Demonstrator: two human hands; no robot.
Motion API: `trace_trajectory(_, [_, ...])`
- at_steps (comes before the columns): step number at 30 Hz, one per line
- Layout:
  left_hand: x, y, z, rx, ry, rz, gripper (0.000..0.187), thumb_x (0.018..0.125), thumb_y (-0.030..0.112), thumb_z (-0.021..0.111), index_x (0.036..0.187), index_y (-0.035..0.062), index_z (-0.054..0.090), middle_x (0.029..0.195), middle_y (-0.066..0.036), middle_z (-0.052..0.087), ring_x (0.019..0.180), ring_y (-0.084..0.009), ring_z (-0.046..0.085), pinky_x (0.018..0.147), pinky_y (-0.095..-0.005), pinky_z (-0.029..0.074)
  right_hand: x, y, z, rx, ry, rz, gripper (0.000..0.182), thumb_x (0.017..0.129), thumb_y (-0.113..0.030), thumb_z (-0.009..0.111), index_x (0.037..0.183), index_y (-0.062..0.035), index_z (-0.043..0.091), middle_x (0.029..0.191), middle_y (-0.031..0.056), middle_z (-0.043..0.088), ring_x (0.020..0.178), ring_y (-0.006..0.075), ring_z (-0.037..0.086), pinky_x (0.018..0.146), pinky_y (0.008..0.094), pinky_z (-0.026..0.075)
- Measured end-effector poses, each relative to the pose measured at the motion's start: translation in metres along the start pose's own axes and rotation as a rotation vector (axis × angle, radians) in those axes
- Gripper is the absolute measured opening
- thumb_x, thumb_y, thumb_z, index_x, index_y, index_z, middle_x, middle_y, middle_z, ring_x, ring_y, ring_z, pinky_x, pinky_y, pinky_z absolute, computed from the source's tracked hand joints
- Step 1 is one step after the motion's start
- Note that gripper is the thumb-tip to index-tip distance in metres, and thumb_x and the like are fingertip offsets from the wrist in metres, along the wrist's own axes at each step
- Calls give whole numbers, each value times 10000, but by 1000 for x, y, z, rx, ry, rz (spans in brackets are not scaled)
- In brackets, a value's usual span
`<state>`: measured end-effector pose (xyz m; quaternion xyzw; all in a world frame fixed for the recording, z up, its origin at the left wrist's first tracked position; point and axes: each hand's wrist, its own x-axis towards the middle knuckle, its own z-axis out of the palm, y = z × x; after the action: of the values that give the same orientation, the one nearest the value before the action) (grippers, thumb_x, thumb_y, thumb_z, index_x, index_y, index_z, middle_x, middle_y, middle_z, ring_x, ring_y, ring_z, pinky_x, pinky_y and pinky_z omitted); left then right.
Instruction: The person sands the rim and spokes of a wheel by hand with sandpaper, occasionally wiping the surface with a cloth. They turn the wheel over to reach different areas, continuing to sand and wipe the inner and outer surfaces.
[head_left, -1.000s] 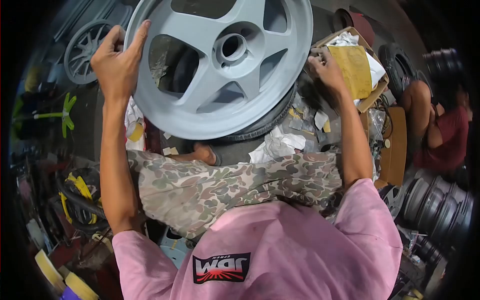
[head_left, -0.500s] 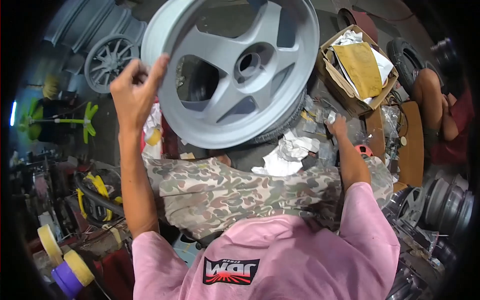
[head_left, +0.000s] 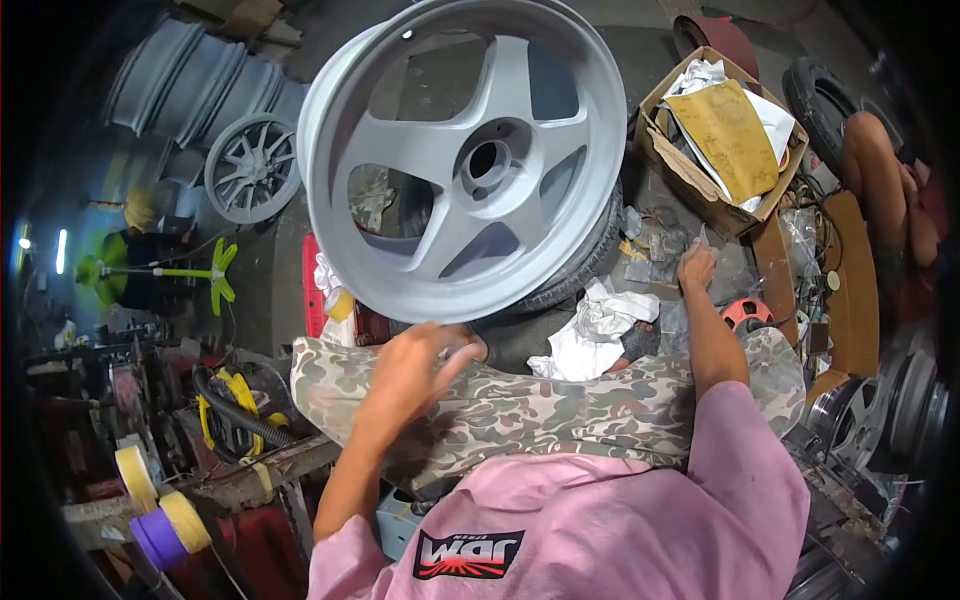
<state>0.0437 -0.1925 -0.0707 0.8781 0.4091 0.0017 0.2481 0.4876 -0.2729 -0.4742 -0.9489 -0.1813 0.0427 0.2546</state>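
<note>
A grey-primed five-spoke wheel (head_left: 500, 90) stands tilted on its rim, leaning on a black tyre (head_left: 592, 262) in front of my knees in camouflage trousers (head_left: 500, 400). My left hand (head_left: 412, 368) is off the wheel, blurred, just below its lower rim, with fingers apart and nothing in it. My right hand (head_left: 697, 268) reaches down to the right of the tyre, onto small scraps of sandpaper (head_left: 650, 245) on the floor. Whether its fingers pinch a scrap is hidden.
A cardboard box (head_left: 655, 135) with yellow sandpaper sheets sits at the back right. A white rag (head_left: 600, 320) lies by the tyre. Another person (head_left: 880, 170) sits at far right. Grey wheels (head_left: 250, 165) lie back left, more rims (head_left: 900, 400) right, tape rolls (head_left: 160, 520) lower left.
My left hand let go of the wheel's upper left rim and dropped to below it. My right hand moved from the box down to the scraps. The wheel now stands without my hold.
</note>
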Motion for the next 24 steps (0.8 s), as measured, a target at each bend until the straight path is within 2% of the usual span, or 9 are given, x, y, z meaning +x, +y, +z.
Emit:
trace_trajectory(2, [30, 11, 20, 123, -15, 79, 340, 949, 339, 718, 999, 3, 731, 1044, -208, 705, 1011, -375, 678, 881, -458, 531, 1, -10, -4, 53, 22, -39, 339, 1014, -304, 539, 1152, -41, 702, 1111, 275, 626, 1029, 483, 640, 891, 543, 516])
trace_trajectory(4, [71, 1, 55, 243, 223, 363, 401, 959, 349, 699, 1132, -13, 690, 1228, -218, 665, 1187, -379, 619, 1031, -463, 485, 4, -8, 1, 102, 51, -75, 320, 996, -284, 552, 1097, -33, 721, 1088, 281, 643, 1034, 485, 636, 888, 544, 513])
trace_trajectory(7, [126, 0, 80, 478, 197, 344, 548, 965, 395, 675, 1272, -55, 614, 1360, -241, 599, 1308, -401, 543, 1144, -503, 394, 9, -6, 0, 74, 25, -256, 340, 925, -322, 623, 1074, -29, 710, 947, 271, 682, 986, 470, 644, 878, 525, 510])
trace_trajectory(10, [156, -14, 110, 677, 249, 218, 706, 966, 453, 651, 1387, -98, 518, 1419, -311, 529, 1350, -454, 491, 1172, -551, 337, 10, -13, 0, 243, -180, -56, 384, 792, -330, 730, 997, -6, 732, 884, 231, 732, 875, 393, 722, 800, 443, 538])
trace_trajectory(14, [176, -9, 137, 640, 281, 70, 871, 958, 495, 643, 1482, -148, 374, 1487, -391, 414, 1406, -503, 410, 1205, -562, 281, 7, -27, 2, 392, -361, 35, 380, 838, -311, 717, 924, 59, 718, 902, 217, 748, 839, 314, 718, 757, 414, 531])
trace_trajectory(17, [201, 0, 150, 445, 317, -11, 916, 971, 478, 629, 1527, -157, 273, 1548, -411, 319, 1460, -516, 338, 1225, -550, 253, 5, -44, -5, 455, -507, -149, 385, 845, -312, 714, 947, 60, 713, 887, 208, 745, 814, 306, 701, 757, 425, 523])
trace_trajectory(21, [212, -9, 153, 233, 468, 82, 918, 982, 448, 620, 1546, -150, 210, 1573, -393, 294, 1483, -488, 324, 1230, -524, 259, -11, -97, -54, 318, -328, -411, 383, 850, -360, 715, 962, 5, 690, 867, 228, 703, 829, 345, 690, 767, 438, 519])
trace_trajectory(22, [205, -15, 145, 318, 371, 95, 889, 985, 435, 619, 1542, -141, 235, 1580, -375, 304, 1478, -470, 342, 1225, -522, 269, -17, -114, -71, 374, -341, -419, 376, 836, -340, 716, 932, 16, 643, 917, 290, 675, 927, 498, 648, 815, 491, 509])
trace_trajectory(24, [190, -35, 131, 576, 265, 163, 807, 986, 413, 620, 1520, -116, 326, 1539, -322, 421, 1431, -420, 436, 1207, -510, 304, -32, -145, -103, 451, -320, -499, 341, 854, -306, 709, 985, 4, 654, 942, 283, 683, 937, 491, 653, 827, 483, 513])
